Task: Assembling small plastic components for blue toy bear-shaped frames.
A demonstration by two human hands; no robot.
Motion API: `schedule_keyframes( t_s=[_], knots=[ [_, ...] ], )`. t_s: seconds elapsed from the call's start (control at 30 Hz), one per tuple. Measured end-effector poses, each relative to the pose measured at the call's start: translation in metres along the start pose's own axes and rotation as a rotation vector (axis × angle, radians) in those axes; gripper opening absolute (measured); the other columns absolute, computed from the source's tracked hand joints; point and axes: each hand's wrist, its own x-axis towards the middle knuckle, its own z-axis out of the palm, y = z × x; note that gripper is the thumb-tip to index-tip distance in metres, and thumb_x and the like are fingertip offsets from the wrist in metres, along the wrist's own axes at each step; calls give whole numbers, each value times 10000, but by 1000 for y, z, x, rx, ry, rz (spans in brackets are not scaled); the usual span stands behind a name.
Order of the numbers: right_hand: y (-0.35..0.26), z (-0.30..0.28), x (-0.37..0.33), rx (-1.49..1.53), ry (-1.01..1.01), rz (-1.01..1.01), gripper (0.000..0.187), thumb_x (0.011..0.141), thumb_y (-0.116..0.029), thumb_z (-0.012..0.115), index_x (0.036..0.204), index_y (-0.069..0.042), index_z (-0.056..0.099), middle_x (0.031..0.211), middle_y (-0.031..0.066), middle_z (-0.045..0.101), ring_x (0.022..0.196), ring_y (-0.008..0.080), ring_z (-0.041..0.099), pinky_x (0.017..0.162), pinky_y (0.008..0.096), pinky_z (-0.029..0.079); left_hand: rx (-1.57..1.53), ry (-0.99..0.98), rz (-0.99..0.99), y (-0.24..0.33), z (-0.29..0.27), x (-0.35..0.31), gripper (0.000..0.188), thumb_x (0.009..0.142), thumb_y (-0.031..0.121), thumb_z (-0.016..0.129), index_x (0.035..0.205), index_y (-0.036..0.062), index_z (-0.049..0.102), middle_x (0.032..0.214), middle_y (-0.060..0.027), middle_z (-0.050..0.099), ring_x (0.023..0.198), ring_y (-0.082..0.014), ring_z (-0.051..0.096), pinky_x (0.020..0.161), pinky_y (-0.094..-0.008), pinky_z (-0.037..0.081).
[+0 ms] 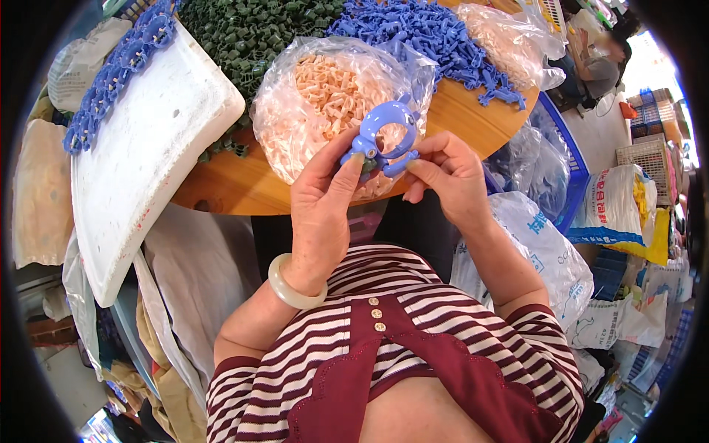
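A glossy blue plastic toy figure [363, 144] with a large open ring for a head is held up over the near edge of the table. My left hand [321, 184] grips its body between thumb and fingers; a bit of dark green shows beside the thumb. At the figure's right side, my right hand [452, 170] pinches a small blue limb-shaped piece [397, 165] by its outer end. Whether that piece is joined to the body I cannot tell. Just behind both hands sits a clear plastic bag [277, 122] of peach-coloured small parts [329, 92].
Dark green parts [229, 44] and blue parts [413, 29] lie heaped on the wooden table [473, 118]. Another bag of pale parts [506, 48] is at far right. Blue figures [122, 70] line a white foam board [159, 125]. A blue basket [580, 177] and another person [600, 70] are right.
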Motion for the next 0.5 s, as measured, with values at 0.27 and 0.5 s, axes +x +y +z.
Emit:
schedule_keyframes(
  t_s=[0.27,0.5],
  knots=[
    [0,0,5,102,-10,49,93,878,-16,564,962,-4,525,808,104,643,536,127,602,489,214,493,10,28,17,2,1,3,332,932,65,507,1250,-28,497,1142,-90,585,996,-137,579,865,-276,490],
    [-28,-33,23,-135,-45,8,161,904,-125,561,989,10,580,765,56,628,541,96,575,519,214,460,-97,55,-76,10,-6,8,304,943,99,493,1225,-12,519,1128,-91,592,966,-153,595,871,-325,503]
  ],
)
